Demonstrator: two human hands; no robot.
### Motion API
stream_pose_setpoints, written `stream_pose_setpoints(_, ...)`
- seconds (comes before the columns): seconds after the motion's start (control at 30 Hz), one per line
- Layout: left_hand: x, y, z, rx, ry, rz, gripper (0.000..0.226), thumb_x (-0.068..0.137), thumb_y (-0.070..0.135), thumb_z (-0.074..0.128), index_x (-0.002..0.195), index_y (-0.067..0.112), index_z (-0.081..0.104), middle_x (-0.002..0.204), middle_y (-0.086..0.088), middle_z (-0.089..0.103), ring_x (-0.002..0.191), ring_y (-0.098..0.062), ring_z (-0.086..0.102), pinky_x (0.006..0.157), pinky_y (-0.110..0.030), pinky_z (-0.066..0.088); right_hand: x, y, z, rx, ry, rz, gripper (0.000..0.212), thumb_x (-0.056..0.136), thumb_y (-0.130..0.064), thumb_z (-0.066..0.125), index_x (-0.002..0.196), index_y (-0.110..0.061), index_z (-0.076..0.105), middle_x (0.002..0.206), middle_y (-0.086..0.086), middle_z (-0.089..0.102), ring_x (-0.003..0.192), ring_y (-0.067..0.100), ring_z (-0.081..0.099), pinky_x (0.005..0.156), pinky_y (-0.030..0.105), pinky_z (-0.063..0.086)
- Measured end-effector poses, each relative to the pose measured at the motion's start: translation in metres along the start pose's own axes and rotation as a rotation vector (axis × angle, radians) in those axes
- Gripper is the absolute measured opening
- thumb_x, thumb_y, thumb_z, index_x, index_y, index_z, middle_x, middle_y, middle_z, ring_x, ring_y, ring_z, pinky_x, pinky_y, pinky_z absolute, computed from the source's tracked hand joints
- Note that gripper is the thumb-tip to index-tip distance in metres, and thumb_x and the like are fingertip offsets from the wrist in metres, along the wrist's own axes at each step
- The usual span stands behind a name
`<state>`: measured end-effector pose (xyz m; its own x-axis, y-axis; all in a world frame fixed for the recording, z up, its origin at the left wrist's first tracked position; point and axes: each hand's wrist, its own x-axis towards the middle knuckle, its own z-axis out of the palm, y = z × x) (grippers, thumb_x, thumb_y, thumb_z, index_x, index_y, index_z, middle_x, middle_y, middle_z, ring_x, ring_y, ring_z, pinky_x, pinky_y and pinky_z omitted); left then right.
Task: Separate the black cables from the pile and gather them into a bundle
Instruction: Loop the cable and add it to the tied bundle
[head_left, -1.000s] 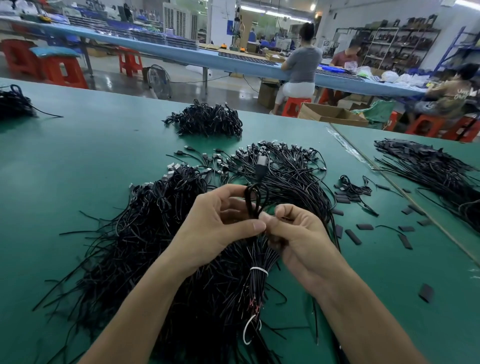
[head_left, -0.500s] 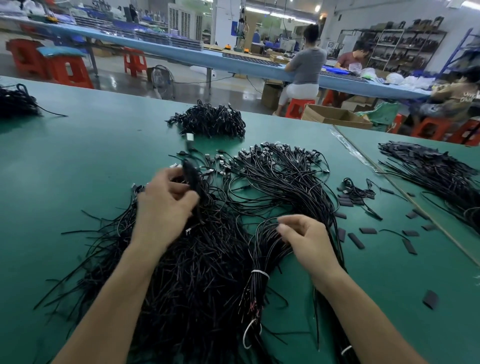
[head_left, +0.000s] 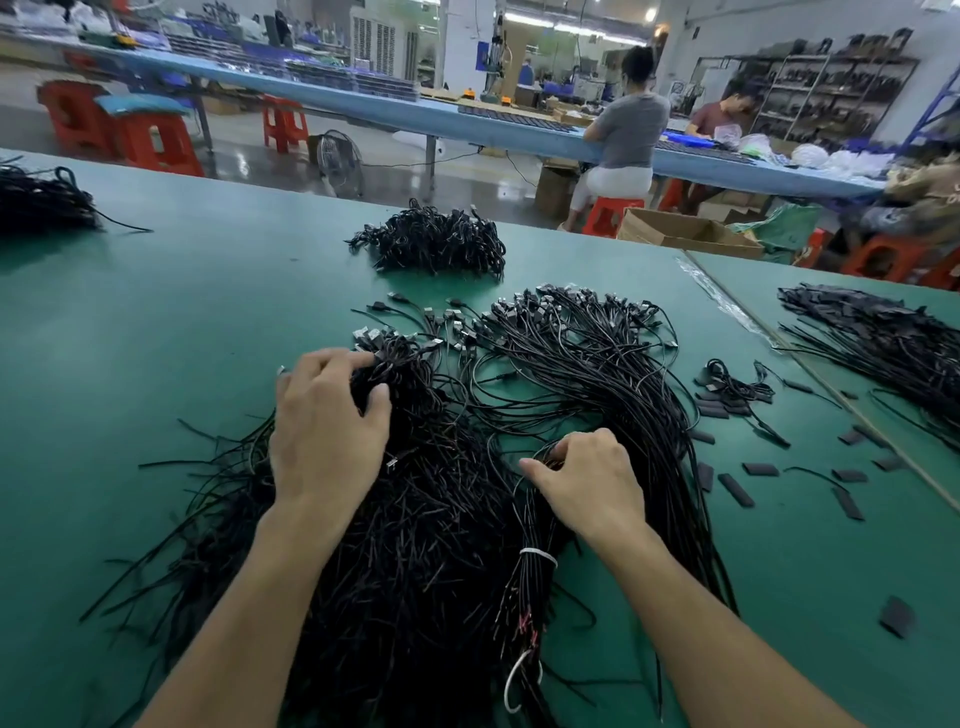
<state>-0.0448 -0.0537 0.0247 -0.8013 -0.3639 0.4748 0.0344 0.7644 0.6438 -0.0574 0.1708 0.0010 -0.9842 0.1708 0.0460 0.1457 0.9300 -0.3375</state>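
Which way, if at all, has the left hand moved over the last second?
Yes: the left hand moved left, away from the white tie.

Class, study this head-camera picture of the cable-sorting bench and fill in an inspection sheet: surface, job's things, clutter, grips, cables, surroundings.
Surface: green table, meeting a second table at the right.
Job's things: cable pile; tied bundle held by a white tie; fanned cables beyond it.
Clutter: black sleeve pieces scattered at the right; far heap; another heap at the left edge.
Grips: left hand grips a clump of the cable pile; right hand pinches strands of the tied bundle.
Cables: connector ends point away from the person; loose strands stray leftward.
Surroundings: red stools, floor fan, cardboard box, seated worker at a blue bench.
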Motion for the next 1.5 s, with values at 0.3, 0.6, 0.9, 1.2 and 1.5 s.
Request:
stream_pose_setpoints(0.3,-0.017,0.010,0.013,-0.267,-0.482,0.271,0.050,0.088,0.005,0.068,0.123,0.040,0.061,0.097,0.021,0.061,0.088,0.005,0.058,0.075,-0.018,0.049,-0.017,-0.019,-0.008,0.738,-0.007,-0.101,0.012,0.097,-0.017,0.057,0.087,-0.021,0.063,0.075,-0.006,0.066,0.068,0.009,0.064,0.061,0.016,0.048)
stream_pose_setpoints(0.6,-0.036,0.024,0.027,-0.206,-0.862,0.462,0.050,0.085,0.038,0.046,0.133,0.051,0.052,0.129,0.020,0.047,0.123,-0.010,0.043,0.105,-0.041,0.040,-0.080,-0.043,-0.035,0.670,-0.264,-0.575,0.042,0.083,-0.038,0.074,0.052,-0.028,0.047,0.046,-0.018,0.046,0.044,0.001,0.044,0.047,0.011,0.033)
stream_pose_setpoints(0.9,-0.040,0.035,0.034,-0.367,-0.545,0.321,0.053,0.102,0.052,0.034,0.093,0.012,0.067,0.092,0.008,0.067,0.087,-0.011,0.062,0.079,-0.040,0.052,-0.055,-0.005,-0.053,0.806,-0.376,-0.099,0.020,0.100,-0.016,0.045,0.099,-0.018,0.064,0.060,-0.001,0.063,0.048,0.018,0.060,0.047,0.028,0.045)
stream_pose_setpoints(1.2,-0.053,0.054,0.029,-0.410,-0.768,0.565,0.046,0.100,0.051,0.038,0.122,0.022,0.067,0.123,0.012,0.060,0.114,-0.005,0.056,0.097,-0.032,0.048,-0.026,-0.012,-0.046,1.085,-0.567,0.386,0.049,0.094,-0.061,0.050,0.076,-0.018,0.064,0.049,-0.004,0.053,0.036,0.011,0.043,0.042,0.018,0.039)
stream_pose_setpoints(1.5,-0.054,0.035,0.036,-0.129,-0.659,0.400,0.058,0.090,0.039,0.068,0.141,0.042,0.040,0.125,0.019,0.041,0.112,-0.007,0.052,0.092,-0.032,0.050,-0.007,-0.005,-0.037,1.312,-0.234,0.490,0.028,0.100,-0.011,0.047,0.073,-0.008,0.055,0.049,0.000,0.052,0.039,0.011,0.046,0.036,0.018,0.037)
